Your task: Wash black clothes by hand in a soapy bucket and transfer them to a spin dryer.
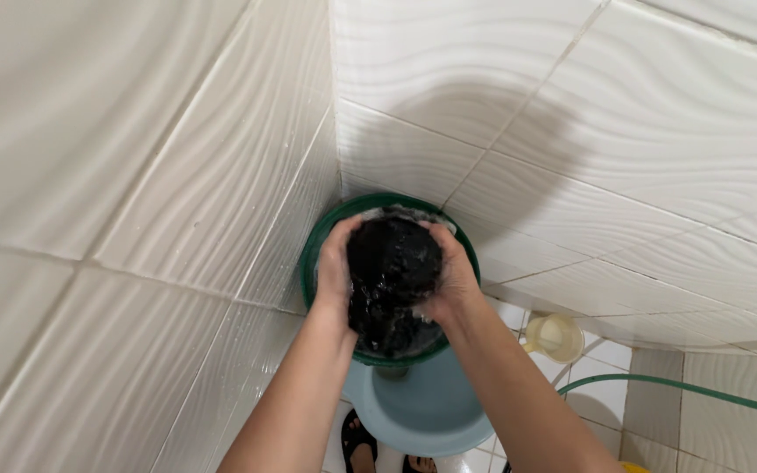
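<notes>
A wet black cloth (393, 278) is bunched between both hands, held over a green round basin (310, 263) in the corner of a tiled room. My left hand (335, 267) grips the cloth's left side. On the right side, my right hand (454, 278) clasps it too. Soapy foam shows at the basin's far rim. The lower part of the basin is hidden behind the cloth and my forearms.
A light blue basin (431, 412) sits on the floor below the green one. A pale yellow dipper (555, 336) stands to the right, and a green hose (676, 385) runs across the tiled floor. A foot in a black sandal (358, 438) shows at the bottom. White wavy wall tiles close in on both sides.
</notes>
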